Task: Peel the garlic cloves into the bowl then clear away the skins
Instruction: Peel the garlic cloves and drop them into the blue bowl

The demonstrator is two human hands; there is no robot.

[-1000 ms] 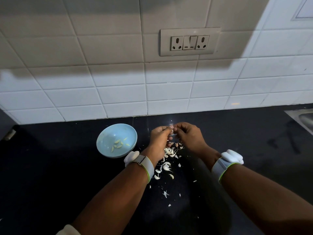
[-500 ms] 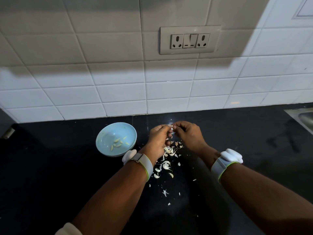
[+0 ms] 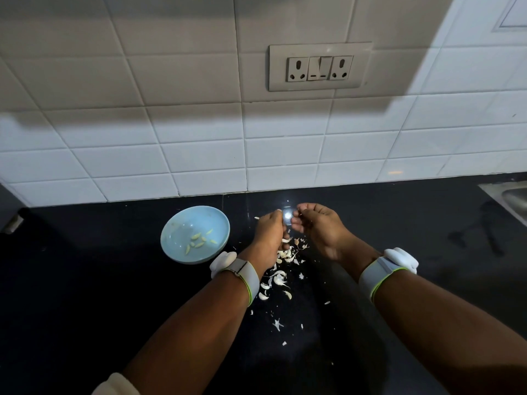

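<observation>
While my fingertips met half a second ago, my hands have now drawn a little apart above the skins.

My left hand [image 3: 269, 232] is curled, something pale showing at its fingertips, though I cannot tell if it is the clove or a skin; my right hand [image 3: 319, 226] is curled too, and I cannot tell whether it holds anything. Loose garlic skins [image 3: 281, 276] lie scattered on the black counter [image 3: 85, 280] beneath my wrists. Peeled cloves [image 3: 199, 240] rest in the blue bowl [image 3: 176, 223], just left of my left hand, unchanged.
</observation>
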